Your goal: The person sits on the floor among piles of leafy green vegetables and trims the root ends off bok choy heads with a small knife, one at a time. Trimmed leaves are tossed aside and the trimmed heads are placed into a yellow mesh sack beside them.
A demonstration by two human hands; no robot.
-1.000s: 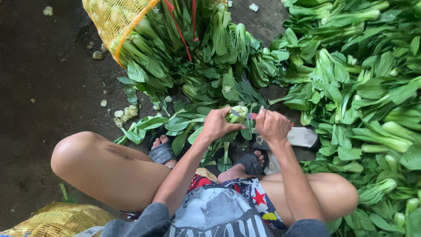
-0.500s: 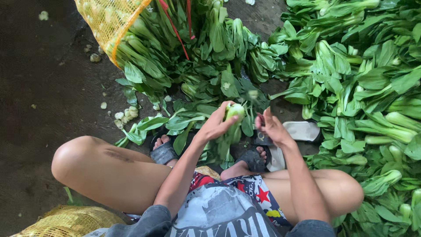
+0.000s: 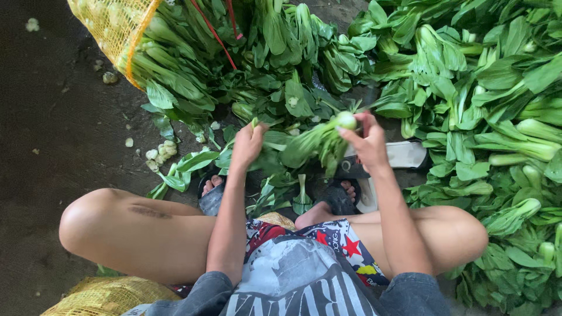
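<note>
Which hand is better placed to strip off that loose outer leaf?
Likely the left hand: it already touches the bok choy leaves, while the right hand grips the stem end.

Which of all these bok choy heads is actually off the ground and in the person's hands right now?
The bok choy head at centre, its pale cut base gripped by the right hand, its leaves pulled by the left hand. All others lie in the surrounding heaps.

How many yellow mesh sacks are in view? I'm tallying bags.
2: one yellow mesh sack at top left, spilling greens; another at bottom left by the knee. More may lie outside the picture.
</note>
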